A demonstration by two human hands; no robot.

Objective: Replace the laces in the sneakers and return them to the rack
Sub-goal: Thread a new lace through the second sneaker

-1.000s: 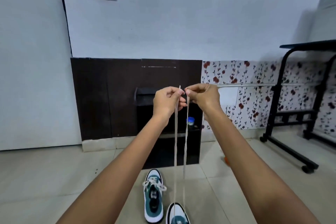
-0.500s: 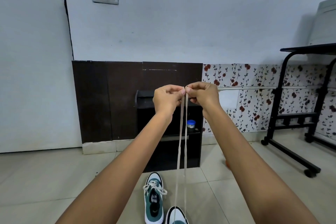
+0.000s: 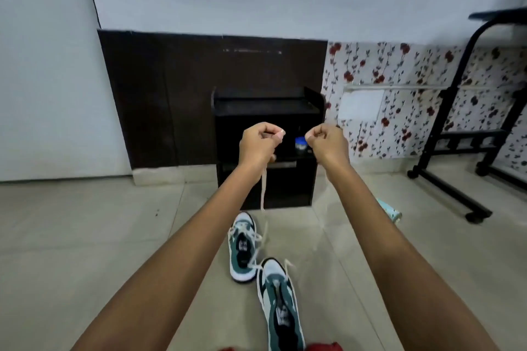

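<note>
Hands have split. Half a second ago they met fingertip to fingertip in front of the low black wooden rack (image 3: 268, 107); now they sit apart, both level with its middle shelf.

Left hand (image 3: 261, 142): in front of the rack's left half, fingers curled, thumb and index pinching the off-white flat lace (image 3: 263, 188). The strand drops past the rack's lower front to the floor.

Right hand (image 3: 325, 141): in front of the rack's right edge, same curled pinch. Its strand is only a faint blurred streak running up from the near sneaker, so I read it as gripped there.

The two strands hung side by side before; now they spread into a V.

White-and-teal far sneaker (image 3: 242, 248): on the tile just in front of the rack, laced, unmoved. Matching near sneaker (image 3: 281, 308): further out from the rack, overlapping the far one's heel, with both lace strands coming out of its front eyelets. More of it shows, since the view has tipped down and the wall switch plate is out of frame.

Small blue-lidded jar (image 3: 300, 143): on the rack's middle shelf, between the hands. Black tubular rolling stand (image 3: 445, 151): well right of the rack.
</note>
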